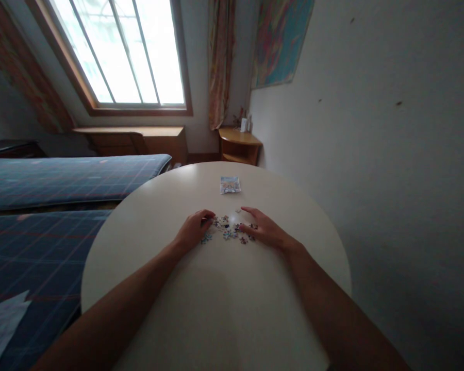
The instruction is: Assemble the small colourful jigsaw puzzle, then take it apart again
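Note:
Small jigsaw puzzle pieces [227, 234] lie loose in a cluster near the middle of a round white table [224, 288]. At the cluster's left edge is my left hand [193, 229], its fingers curled in towards the thumb. Whatever may be between those fingertips is too small to make out. My right hand [266, 229] rests on the right side of the cluster, thumb and forefinger spread apart, with pieces around and partly under it. One pale piece [238, 211] lies just left of its forefinger. Beyond the hands lies a small printed picture [230, 185], flat on the table.
A bed with a blue plaid cover [42, 242] stands left of the table, papers [3, 324] on its near part. To the right runs a white wall [390, 180]. A wooden corner shelf [239, 136] and a desk [158, 132] stand beyond the table, below the window.

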Demonstrator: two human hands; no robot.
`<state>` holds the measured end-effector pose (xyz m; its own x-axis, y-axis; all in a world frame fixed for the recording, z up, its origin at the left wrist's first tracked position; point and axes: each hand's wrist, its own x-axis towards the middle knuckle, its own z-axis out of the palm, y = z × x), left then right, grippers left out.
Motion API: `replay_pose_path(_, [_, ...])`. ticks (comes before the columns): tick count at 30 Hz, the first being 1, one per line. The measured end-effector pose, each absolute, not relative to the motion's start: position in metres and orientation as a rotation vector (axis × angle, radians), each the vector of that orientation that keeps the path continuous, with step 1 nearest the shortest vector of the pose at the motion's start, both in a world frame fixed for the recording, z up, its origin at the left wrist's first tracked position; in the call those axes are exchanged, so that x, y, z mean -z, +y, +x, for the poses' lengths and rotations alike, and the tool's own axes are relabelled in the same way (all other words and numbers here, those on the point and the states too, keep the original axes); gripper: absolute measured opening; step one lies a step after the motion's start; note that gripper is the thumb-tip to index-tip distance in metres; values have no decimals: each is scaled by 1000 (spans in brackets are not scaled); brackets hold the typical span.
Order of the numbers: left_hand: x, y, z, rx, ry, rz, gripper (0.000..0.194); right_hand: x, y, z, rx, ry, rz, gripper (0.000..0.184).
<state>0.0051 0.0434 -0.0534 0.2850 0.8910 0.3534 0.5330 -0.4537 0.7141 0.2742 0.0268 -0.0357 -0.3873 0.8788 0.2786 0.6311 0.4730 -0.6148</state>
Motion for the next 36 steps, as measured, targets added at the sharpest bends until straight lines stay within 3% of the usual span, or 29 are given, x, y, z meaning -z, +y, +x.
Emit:
replay_pose_path(3, [54,44,9,-1075,1241,1995,19,39,17,257,-443,-2374,-1285,87])
replay_pose_path(5, [52,43,12,-1093,1207,1939,21,43,13,240,-390,-2410,-1248,77])
replay_pose_path(9, [46,43,15,-1138,1208,1856,25,49,17,219,-456,-2388,-1032,39])
replay_pose_path(13, [46,43,11,-1191,1304,1800,22,47,26,230,-443,-2257,-1088,35])
replay_pose_path(20, [47,44,12,-1197,1263,1702,30,41,36,246,-288,-2179,-1583,71])
replay_pose_path(25, [48,50,14,-1293,1137,1583,44,38,29,216,-342,-2434,-1334,80])
replay_pose_path(29, [49,57,13,-1371,1122,1521,50,43,13,175,-328,-2438,-1293,99])
replay_pose_path(31, [50,62,8,-1422,1156,1510,50,46,9,152,-305,-2349,-1368,93])
replay_pose_path(36, [52,76,-28,-1562,1396,1496,50,49,30,103,-272,-2308,-1295,57])
